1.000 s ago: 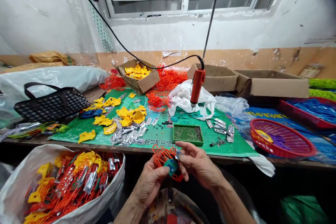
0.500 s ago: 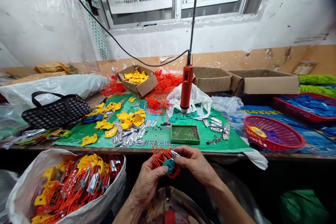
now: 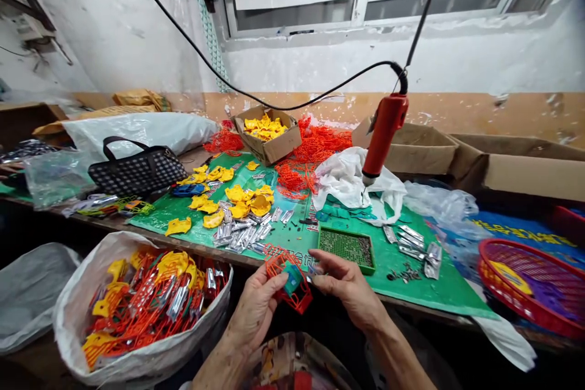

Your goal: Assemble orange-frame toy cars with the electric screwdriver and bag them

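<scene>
My left hand (image 3: 258, 301) grips an orange-red plastic lattice frame (image 3: 299, 298) by its left side, thumb on top. A teal-green plastic piece (image 3: 292, 278) sits against the frame under that thumb. My right hand (image 3: 345, 283) is at the frame's right edge, thumb and forefinger pinched together. At its fingertips a small shiny silver piece (image 3: 311, 273) partly shows; the rest is hidden. A red electric screwdriver (image 3: 384, 134) hangs tilted by a cord above the bench. Behind my right hand lies a green tray of small screws (image 3: 371, 268).
A white sack (image 3: 68, 323) of orange and yellow parts stands at lower left. Yellow pieces (image 3: 178, 226) and silver strips (image 3: 237, 236) lie on the green mat (image 3: 292, 234). A red basket (image 3: 543, 317) is right. Behind are a yellow-filled carton (image 3: 281, 149) and a checked bag (image 3: 132, 170).
The view has turned left, so the bench appears further right. The screwdriver now hangs tilted instead of upright. The frame has turned in my hands, and less of the silver piece shows.
</scene>
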